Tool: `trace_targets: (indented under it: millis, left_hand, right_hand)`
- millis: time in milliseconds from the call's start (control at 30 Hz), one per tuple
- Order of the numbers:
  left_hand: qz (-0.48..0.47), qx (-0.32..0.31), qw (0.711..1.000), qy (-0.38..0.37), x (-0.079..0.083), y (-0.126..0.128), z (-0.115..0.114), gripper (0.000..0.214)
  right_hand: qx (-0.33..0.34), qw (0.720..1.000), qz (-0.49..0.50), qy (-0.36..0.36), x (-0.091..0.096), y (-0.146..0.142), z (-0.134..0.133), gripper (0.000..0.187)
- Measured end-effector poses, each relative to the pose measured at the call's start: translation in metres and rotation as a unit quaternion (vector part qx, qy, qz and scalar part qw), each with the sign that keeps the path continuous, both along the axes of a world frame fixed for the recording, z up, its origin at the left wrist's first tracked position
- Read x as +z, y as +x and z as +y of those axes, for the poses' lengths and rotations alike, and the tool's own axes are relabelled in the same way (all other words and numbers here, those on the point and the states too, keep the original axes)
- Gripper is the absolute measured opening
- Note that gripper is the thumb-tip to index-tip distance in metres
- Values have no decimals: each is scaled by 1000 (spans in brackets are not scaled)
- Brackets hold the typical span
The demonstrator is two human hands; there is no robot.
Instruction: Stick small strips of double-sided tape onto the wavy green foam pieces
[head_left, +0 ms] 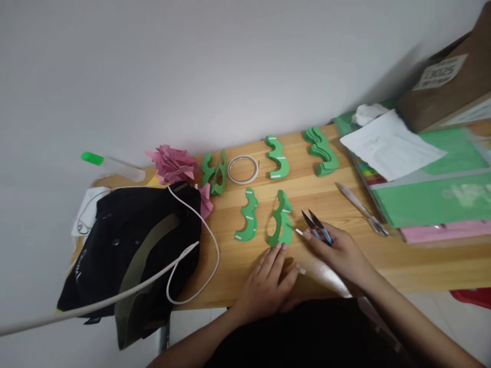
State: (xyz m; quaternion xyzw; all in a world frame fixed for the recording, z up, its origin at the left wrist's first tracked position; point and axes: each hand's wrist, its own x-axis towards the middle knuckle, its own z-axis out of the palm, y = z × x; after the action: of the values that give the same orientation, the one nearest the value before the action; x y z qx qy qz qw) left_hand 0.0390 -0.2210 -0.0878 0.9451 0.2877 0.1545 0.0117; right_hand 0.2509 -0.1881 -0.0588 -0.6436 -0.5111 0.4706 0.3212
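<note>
My left hand [268, 281] lies on the table with its fingers stretched out. Its fingertips touch the lower edge of a wavy green paper cutout [285, 225], and a small white strip [303, 271] shows at the thumb tip. In my right hand [341, 253] are thread snips [317, 225], blades pointing away from me. A short white tape strip [299, 232] sticks out from between that hand's thumb and finger. Another green cutout with white strips [250, 214] lies to the left, and a third [278, 158] lies farther back.
Behind are a tape roll [243, 169], stacked green cutouts [321, 151] and a folded green piece [215, 174]. A pen [362, 208] and green sheets [429, 199] lie right, below a cardboard box [448, 76]. A black bag [146, 240], white cable [215, 245] and pink paper flower [172, 163] occupy the left.
</note>
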Motion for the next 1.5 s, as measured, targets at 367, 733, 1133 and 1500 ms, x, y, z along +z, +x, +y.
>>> trace_targets:
  millis: [367,733,1133,1500]
  left_hand:
    - [8,-3,1000,-12,1,0,0,56]
    - [1,-5,1000,-21,6,1,3,55]
    - [4,-13,999,-34,5,0,3,55]
    - [0,-12,999,-38,3,-1,2,55]
  right_hand:
    - [29,999,-13,13,3,1,3,33]
    - [94,990,-103,26,6,-4,14,20]
    - [124,987,-101,7,3,-9,15,20]
    - [129,982,-134,15,4,-13,20,18]
